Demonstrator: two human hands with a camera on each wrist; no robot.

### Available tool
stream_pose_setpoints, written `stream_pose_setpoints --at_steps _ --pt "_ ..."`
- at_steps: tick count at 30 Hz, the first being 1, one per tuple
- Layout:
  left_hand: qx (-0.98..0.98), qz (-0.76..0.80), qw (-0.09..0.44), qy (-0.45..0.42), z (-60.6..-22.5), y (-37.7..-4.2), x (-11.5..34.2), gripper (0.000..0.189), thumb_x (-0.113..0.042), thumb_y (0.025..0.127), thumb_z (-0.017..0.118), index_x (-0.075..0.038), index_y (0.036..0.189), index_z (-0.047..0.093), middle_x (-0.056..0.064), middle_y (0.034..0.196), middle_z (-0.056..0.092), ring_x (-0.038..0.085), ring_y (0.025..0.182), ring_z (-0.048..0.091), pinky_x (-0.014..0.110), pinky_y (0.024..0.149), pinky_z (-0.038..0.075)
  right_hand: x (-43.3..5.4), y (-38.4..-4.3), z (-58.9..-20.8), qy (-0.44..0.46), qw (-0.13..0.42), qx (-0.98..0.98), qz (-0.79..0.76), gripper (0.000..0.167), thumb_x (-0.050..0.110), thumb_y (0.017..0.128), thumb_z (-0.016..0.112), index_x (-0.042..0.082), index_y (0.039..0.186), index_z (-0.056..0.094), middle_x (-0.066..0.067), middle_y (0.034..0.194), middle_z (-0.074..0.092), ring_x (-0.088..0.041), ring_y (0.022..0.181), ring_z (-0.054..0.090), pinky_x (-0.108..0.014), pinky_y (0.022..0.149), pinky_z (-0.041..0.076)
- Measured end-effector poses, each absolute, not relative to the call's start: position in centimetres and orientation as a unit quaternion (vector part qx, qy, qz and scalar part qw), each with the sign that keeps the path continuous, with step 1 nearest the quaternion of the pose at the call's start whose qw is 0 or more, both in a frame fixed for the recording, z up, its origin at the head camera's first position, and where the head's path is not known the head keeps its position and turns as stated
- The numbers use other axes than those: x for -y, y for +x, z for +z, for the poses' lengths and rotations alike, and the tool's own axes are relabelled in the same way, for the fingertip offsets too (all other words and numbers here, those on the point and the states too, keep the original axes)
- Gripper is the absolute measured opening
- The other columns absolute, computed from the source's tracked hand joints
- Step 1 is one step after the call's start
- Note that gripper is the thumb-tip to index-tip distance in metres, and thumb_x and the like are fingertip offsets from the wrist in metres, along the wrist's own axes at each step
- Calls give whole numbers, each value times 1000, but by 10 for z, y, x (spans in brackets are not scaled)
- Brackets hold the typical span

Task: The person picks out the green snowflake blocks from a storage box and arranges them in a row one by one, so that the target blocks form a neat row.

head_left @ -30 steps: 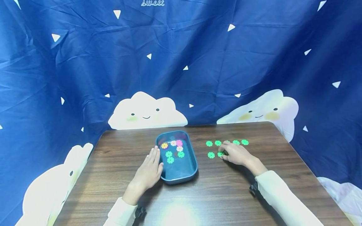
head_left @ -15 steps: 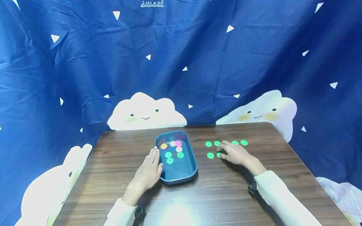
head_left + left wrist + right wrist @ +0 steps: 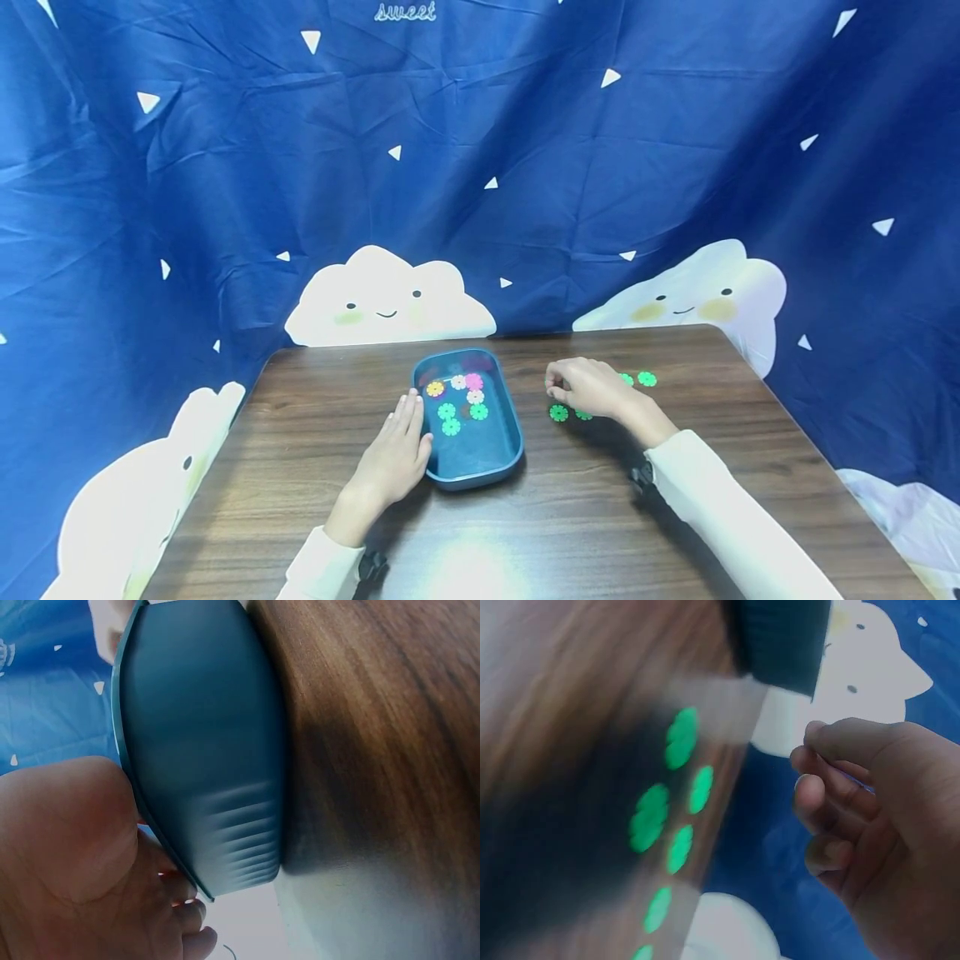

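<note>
My left hand [image 3: 393,458] lies with straight fingers along the left rim of a dark teal tray [image 3: 474,457]. In the left wrist view the palm [image 3: 60,840] is beside the tray's outer wall [image 3: 202,735]. Flower-shaped plastic discs lie in the tray, among them an orange one [image 3: 435,388], a pink one [image 3: 474,381] and green ones [image 3: 447,412]. My right hand [image 3: 588,386] hovers above green flower discs [image 3: 558,412] set out in two rows right of the tray. Its fingers [image 3: 847,791] are loosely curled, with nothing visible between them. It hides part of the back row.
The brown wooden table [image 3: 315,417] carries the tray and the discs. Behind it hangs a blue curtain [image 3: 450,167] with white clouds. More green discs [image 3: 647,379] lie at the right end of the back row.
My right hand has lifted from a green disc in the front row and moved left and slightly back, uncovering that disc. The left hand and the tray stay in place.
</note>
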State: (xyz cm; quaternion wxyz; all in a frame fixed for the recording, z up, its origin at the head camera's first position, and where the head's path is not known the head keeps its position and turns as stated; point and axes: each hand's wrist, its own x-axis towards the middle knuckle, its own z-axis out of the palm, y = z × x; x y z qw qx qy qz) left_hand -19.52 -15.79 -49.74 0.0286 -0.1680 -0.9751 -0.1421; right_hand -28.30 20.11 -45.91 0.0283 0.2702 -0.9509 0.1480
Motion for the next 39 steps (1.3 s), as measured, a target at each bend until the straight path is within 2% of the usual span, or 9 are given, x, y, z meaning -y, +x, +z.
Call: stream_pose_setpoints --at_steps 5,12,21,27,31,36,39 --pt "975 -141 27 -168 -498 -195 158 66 -30 113 44 9 164 28 24 176 21 41 164 23 54 133 26 -173 -287 -444 285 38 948 138 6 24 99 75 24 94 71 12 87 69 -8 73 59 -36 67 54" --pt "975 -144 30 -168 -499 -196 159 66 -30 113 44 10 164 28 25 176 21 41 164 23 55 133 27 -131 -294 -426 305 34 942 134 6 25 100 73 24 94 72 10 89 70 -11 76 59 -36 70 54" --pt "974 -147 28 -169 -500 -198 159 66 -29 113 45 9 164 27 24 176 20 41 164 22 56 133 27 -79 -301 -415 325 18 940 101 5 25 101 72 21 99 73 8 91 70 -13 75 60 -32 67 53" --pt "974 -151 28 -169 -500 -198 159 65 -28 113 46 9 164 28 25 176 21 41 164 22 56 133 27 -54 -306 -422 330 -27 940 87 9 26 103 71 20 97 74 6 88 71 -11 72 61 -30 65 54" --pt "974 -148 24 -168 -499 -197 159 66 -28 113 46 9 164 27 24 176 20 41 164 21 55 133 26 -44 -310 -428 318 -68 944 57 12 30 104 70 19 104 76 5 94 74 -10 77 62 -31 71 56" --pt "975 -146 23 -167 -498 -197 159 67 -29 113 45 9 165 26 25 176 20 41 164 22 55 133 27 -36 -315 -435 288 -109 950 47 17 27 102 73 15 113 77 1 100 76 -13 80 65 -34 78 60" --pt "975 -148 22 -165 -498 -197 159 67 -28 113 46 8 165 26 24 176 20 41 164 21 55 133 26 -34 -319 -440 269 -132 953 41 20 25 99 76 13 116 77 0 100 76 -14 81 66 -33 78 60"
